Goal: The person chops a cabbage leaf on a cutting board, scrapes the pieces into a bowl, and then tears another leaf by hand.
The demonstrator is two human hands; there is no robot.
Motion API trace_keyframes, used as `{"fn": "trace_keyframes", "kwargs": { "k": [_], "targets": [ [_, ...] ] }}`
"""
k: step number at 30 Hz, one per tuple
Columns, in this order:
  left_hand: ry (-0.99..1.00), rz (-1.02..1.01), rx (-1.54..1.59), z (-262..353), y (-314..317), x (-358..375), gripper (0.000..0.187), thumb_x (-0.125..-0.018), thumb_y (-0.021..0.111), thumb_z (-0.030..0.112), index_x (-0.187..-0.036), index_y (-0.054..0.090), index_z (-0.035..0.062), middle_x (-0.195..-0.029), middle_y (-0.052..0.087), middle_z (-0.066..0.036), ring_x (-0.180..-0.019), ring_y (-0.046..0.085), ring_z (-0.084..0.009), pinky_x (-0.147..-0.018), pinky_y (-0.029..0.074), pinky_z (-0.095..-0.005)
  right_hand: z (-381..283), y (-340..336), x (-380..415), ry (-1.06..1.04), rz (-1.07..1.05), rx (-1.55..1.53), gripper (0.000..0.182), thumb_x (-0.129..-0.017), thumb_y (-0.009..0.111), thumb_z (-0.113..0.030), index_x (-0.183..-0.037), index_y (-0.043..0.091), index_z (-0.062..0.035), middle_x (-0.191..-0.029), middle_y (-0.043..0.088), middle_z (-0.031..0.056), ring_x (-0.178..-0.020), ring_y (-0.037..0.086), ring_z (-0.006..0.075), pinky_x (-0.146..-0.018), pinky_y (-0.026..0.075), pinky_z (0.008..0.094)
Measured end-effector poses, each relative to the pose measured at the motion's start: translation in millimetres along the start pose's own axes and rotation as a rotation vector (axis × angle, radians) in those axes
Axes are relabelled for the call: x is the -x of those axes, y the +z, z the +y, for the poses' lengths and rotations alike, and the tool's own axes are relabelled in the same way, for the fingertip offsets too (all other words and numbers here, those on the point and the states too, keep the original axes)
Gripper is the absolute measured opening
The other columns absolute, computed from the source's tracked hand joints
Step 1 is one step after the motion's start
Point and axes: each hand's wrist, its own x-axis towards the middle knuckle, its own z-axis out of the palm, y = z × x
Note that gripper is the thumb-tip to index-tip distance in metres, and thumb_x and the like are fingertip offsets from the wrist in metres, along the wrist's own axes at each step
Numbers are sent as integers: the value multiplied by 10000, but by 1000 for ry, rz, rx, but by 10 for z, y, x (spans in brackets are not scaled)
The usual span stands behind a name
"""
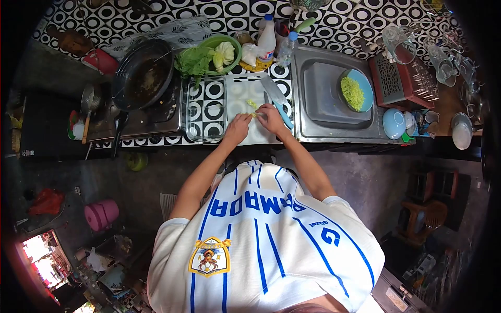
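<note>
My left hand [238,129] and my right hand [270,119] are close together over a white cutting board [239,96] on the counter. The fingers of both are closed around a small pale-yellow piece of food [254,115], mostly hidden by the fingertips. Just beyond it on the board lies a little heap of chopped light-green vegetable [251,104]. A wide knife blade [274,89] rests at the board's right side. Close to my right hand is a blue knife handle [283,116].
Left of the board are a glass tray [205,127] and a black wok [144,74] on the stove. Behind stands a green basin [237,46] of leafy vegetables, beside bottles [267,39]. In the sink [317,133], a blue bowl [364,83] holds shredded green vegetable.
</note>
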Motion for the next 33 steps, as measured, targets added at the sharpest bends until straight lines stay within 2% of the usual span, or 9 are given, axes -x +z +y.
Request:
{"fn": "trace_keyframes", "kwargs": {
  "k": [3,7,8,11,15,18,21,23,33],
  "targets": [
    [-45,-24,-5,33,10,-8,422,-876,494,38,-1276,627,17,-1286,630,-140,-1209,557,-311,-1022,487,-396,24,-107,76,169,223,80,198,-801,711,-116,-962,739,-4,-1047,660,173,-1014,614,369,-906,490,424],
    [-51,-3,-52,65,38,-13,419,-876,493,29,-1270,634,22,-1285,623,-127,-1200,561,-308,-1012,494,-393,38,-335,251,337,360,411,274,-807,722,-145,-1058,728,-36,-1081,653,181,-961,606,372,-865,489,462],
    [-56,-2,-60,81,39,-2,419,-875,495,28,-1270,635,24,-1281,622,-124,-1197,562,-306,-1009,496,-391,68,-355,298,353,315,459,367,-795,734,-134,-1150,692,-50,-1091,638,185,-984,598,383,-849,491,478],
    [-76,0,-79,143,32,7,419,-872,497,22,-1267,638,26,-1270,618,-118,-1191,566,-300,-1001,501,-386,60,-420,336,417,141,461,410,-792,734,-97,-1194,668,-51,-1084,636,210,-998,610,415,-850,501,474],
    [-94,16,-81,179,27,-17,424,-849,523,12,-1258,635,20,-1239,632,-141,-1150,582,-328,-967,519,-406,153,-414,333,289,151,403,506,-832,678,-69,-1321,562,-19,-1076,590,264,-963,611,437,-849,488,516],
    [-94,17,-132,190,68,-37,440,-843,530,12,-1270,636,33,-1231,627,-132,-1122,588,-322,-953,522,-401,27,-490,326,419,97,162,540,-874,602,-93,-1396,481,-24,-1123,536,282,-976,583,463,-876,482,534],
    [-109,23,-155,187,130,-23,463,-834,535,8,-1285,634,43,-1230,620,-125,-1106,588,-315,-946,521,-394,-200,-448,469,299,210,143,507,-917,540,-53,-1416,467,2,-1028,544,278,-942,558,456,-867,459,493],
    [-117,27,-147,193,106,-37,436,-847,532,13,-1267,644,52,-1216,614,-108,-1136,581,-300,-931,534,-394,-483,-414,621,280,134,47,548,-948,483,-21,-1488,396,-21,-984,539,286,-914,546,451,-834,447,491],
    [-58,0,-113,109,69,-34,391,-857,542,31,-1231,654,46,-1142,607,-101,-1100,579,-299,-882,547,-407,-1212,81,1064,470,3,40,728,-899,477,10,-1580,250,-113,-783,596,300,-737,585,491,-728,450,553]
  ]
}}
